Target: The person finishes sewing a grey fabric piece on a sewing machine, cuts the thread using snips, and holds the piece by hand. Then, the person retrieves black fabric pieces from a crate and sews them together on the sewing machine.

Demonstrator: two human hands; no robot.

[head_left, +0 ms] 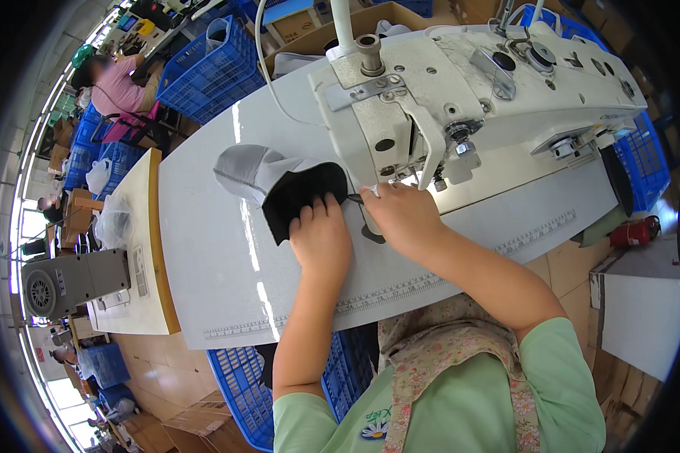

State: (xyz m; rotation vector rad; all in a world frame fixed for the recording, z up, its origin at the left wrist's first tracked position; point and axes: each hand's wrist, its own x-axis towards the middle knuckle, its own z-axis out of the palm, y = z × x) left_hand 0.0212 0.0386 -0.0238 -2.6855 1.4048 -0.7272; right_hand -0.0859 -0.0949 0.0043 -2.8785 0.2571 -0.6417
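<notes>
A light grey cap (pixel 251 167) with a black brim (pixel 298 195) lies on the sewing table, left of the needle area of a white industrial sewing machine (pixel 449 98). Over the brim's near edge my left hand (pixel 321 234) curls its fingers, gripping the black fabric; its thumb is hidden. My right hand (pixel 402 215) is closed beside the needle area, just right of the brim. From its fingers a small dark pointed tool (pixel 354 198) sticks out toward the brim; its kind cannot be made out. The needle itself is mostly hidden behind machine parts and my right hand.
Ruler markings (pixel 423 283) run along the near part of the grey tabletop (pixel 204 249). Blue crates (pixel 211 72) stand beyond the table, with another crate (pixel 238 392) below its near edge. A person in pink (pixel 117 87) sits at far left. A red fire extinguisher (pixel 635 232) is at right.
</notes>
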